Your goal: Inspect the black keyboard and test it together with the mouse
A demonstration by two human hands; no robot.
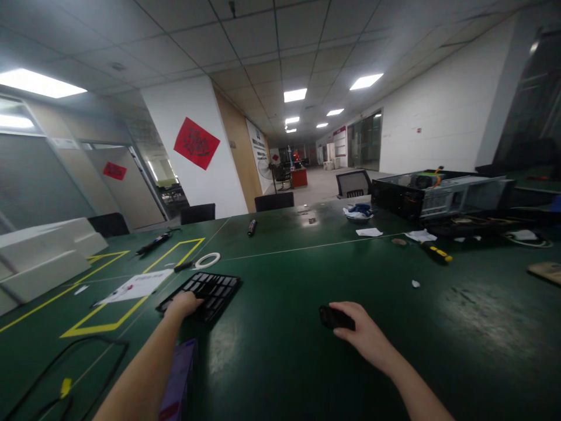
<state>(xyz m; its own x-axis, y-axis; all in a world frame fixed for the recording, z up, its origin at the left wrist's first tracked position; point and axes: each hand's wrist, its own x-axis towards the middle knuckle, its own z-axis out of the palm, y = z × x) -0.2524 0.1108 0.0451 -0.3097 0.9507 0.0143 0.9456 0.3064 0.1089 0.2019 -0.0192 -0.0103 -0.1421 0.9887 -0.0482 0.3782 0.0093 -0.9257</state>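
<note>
My left hand [186, 304] rests on the near edge of a black slotted grille panel [205, 290] lying flat on the green table [307, 280]; its fingers curl over the panel. My right hand [362, 330] is closed around a small black object [333, 317] that lies on the table surface to the right of the panel. Both forearms reach in from the bottom of the view.
An open computer case [432, 196] sits at the back right, with white scraps and a yellow-black screwdriver [436, 252] near it. A white tape ring [207, 260], a paper sheet [138, 286] inside yellow floor-tape lines, a black cable [65, 356] and white foam blocks [44, 257] lie left.
</note>
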